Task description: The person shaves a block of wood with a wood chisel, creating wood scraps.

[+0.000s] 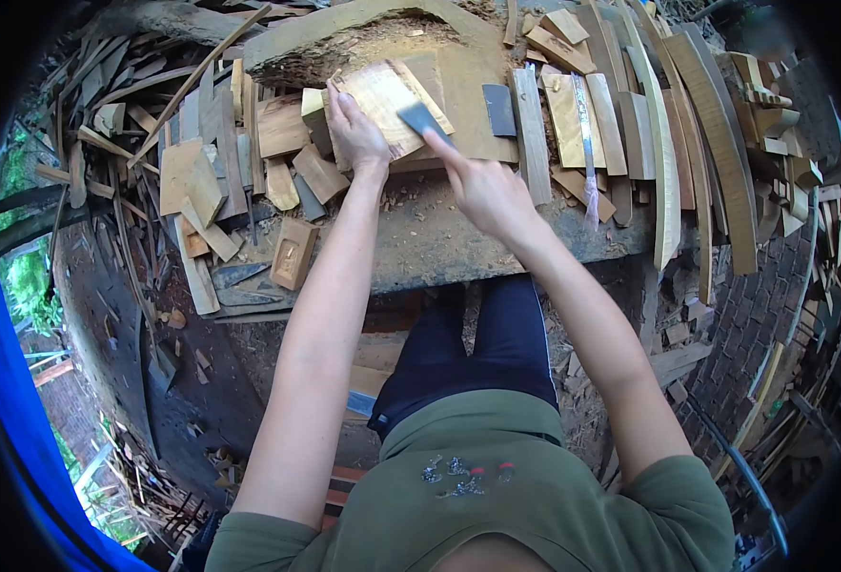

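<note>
A pale wooden board [379,103] with a darker streak along its edges lies tilted on the workbench. My left hand [355,135] grips the board's left edge, its fingers partly hidden. My right hand [490,191] holds a dark grey flat piece that looks like sandpaper [421,122] against the board's right part, index finger stretched along it. Another dark sheet [499,110] lies on a wider wooden plank [473,81] just beyond my right hand. Close to my left wrist sits a small wooden block [319,173].
The worn workbench [420,250] carries wood offcuts on both sides. A hollowed block [293,254] stands near its front edge. To the right, a brush with pale bristles [587,133] lies among long curved strips [663,181]. Sawdust is scattered on the bench.
</note>
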{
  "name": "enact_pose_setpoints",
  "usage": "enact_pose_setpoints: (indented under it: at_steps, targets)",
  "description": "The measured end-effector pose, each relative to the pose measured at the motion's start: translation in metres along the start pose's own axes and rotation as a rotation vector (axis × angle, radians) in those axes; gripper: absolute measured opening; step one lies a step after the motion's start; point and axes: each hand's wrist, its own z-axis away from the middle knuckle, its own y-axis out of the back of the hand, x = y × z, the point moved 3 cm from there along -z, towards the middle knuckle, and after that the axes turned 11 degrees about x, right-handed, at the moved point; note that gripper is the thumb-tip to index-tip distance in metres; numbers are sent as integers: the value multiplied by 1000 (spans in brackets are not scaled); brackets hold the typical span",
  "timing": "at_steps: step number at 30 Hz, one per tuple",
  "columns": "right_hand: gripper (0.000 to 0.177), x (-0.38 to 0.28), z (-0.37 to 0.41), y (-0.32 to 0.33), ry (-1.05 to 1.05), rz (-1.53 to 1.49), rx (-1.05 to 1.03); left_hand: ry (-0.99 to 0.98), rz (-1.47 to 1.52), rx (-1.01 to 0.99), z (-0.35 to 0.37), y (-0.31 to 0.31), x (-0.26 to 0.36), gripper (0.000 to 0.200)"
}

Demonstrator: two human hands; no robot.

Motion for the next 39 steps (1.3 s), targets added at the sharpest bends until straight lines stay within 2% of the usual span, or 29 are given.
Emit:
enact_pose_setpoints:
  at_steps: [3,5,7,11,15,17,20,24,25,28,32,34,35,39]
  targets:
    - [51,3,-28,-14,42,-57,62,-15,-66,-3,-1,2,1,52]
    - [52,7,-9,-3,38,-79,44,-23,-90,-11,-2,3,3,52]
    - [53,13,24,9,-47,-61,-110,-17,-115,-10,-2,0,3,52]
    - [52,12,18,14,-67,-81,-144,-4,-76,-5,0,3,0,52]
    - [51,17,-43,-14,79,-143,69,-20,-91,-2,-3,2,-2,51]
    - [51,16,-37,-10,69,-197,61,-11,-79,-6,-3,3,-1,51]
    - [56,18,16,5,-29,-108,-118,3,-31,9,-4,0,-7,51]
    - [57,10,15,9,4,-22,-133,29,49,5,0,1,-3,51]
    - [57,8,1,3,5,-21,-133,29,49,7,0,0,-6,51]
    - [54,-1,-41,-14,113,-35,86,9,69,8,-6,2,-14,51]
    - [51,5,-3,-2,105,-42,81,12,55,6,-4,-2,-11,52]
    - [53,10,26,6,95,37,-74,-10,55,21,-3,-1,-9,52]
    - [53,10,25,5,101,39,-83,-3,53,29,-3,-1,-9,52]
    - [54,7,-4,-7,185,75,37,2,31,16,2,-1,-3,52]
